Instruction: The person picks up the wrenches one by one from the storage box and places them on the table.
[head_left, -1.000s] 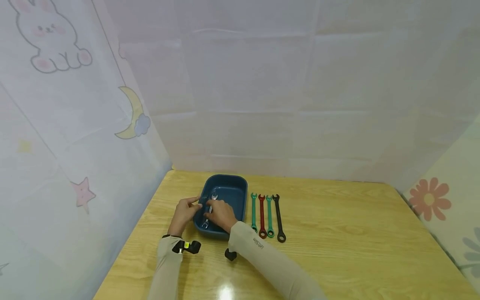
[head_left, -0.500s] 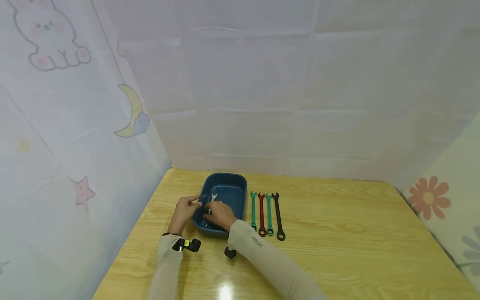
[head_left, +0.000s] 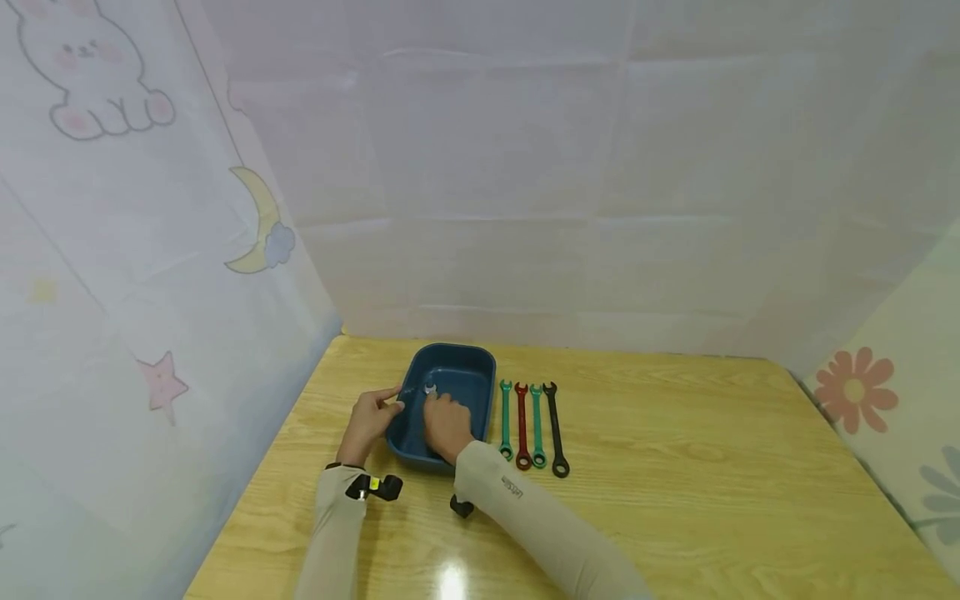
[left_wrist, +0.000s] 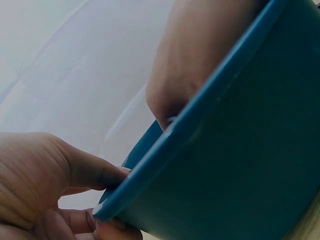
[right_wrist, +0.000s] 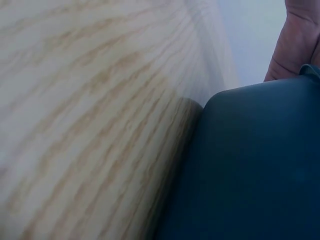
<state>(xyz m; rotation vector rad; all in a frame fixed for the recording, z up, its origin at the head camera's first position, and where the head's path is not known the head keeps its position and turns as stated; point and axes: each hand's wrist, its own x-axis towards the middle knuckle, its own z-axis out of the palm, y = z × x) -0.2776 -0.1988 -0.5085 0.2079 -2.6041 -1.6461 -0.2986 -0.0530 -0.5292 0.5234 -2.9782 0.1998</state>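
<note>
A dark blue rectangular bin point(head_left: 475, 379) stands on the table. My left hand point(head_left: 369, 423) pinches its left rim, thumb on the inner side and fingers outside, as the left wrist view shows of the bin wall point(left_wrist: 225, 165). Inside the bin, my right hand point(head_left: 448, 427) grips a silver wrench point(head_left: 430, 388). Only the wrench's far open end shows past the fingers; the rest is hidden under the hand. In the right wrist view the bin's outer wall point(right_wrist: 250, 165) fills the right side, and the right hand itself is out of sight.
Right of the bin lie several wrenches in a row: a green wrench point(head_left: 506, 421), a red wrench point(head_left: 522, 425), a second green wrench point(head_left: 537, 425) and a black wrench point(head_left: 556, 429). A printed cloth point(head_left: 525, 192) hangs behind the wooden table point(head_left: 675, 467).
My right hand has shifted slightly right within the bin, and the silver wrench has come away from the left side with it. The left hand stays at the rim.
</note>
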